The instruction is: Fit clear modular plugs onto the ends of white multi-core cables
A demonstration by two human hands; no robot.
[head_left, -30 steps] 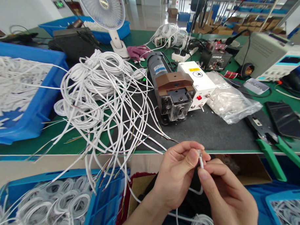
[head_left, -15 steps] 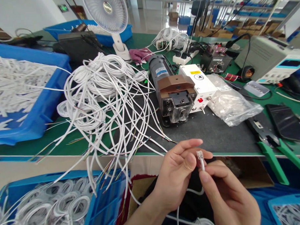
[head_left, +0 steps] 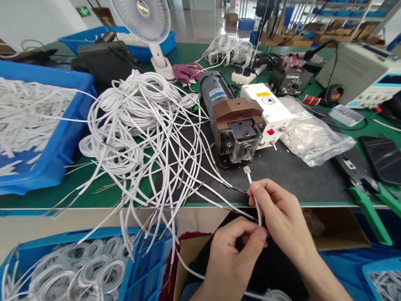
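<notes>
Head view, right hand (head_left: pixel 281 213) pinching thin white cable (head_left: pixel 255 201), clear plug (head_left: pixel 246 170) tip

Upright white plug-tipped cable (head_left: pixel 254 197)

Right hand (head_left: pixel 281 213) and left hand (head_left: pixel 235 254) pinch a white cable (head_left: pixel 255 201).

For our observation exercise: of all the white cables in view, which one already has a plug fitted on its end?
The cable pinched in the right hand; its tip carries a clear plug, while the pile shows bare coloured wire ends.
</notes>
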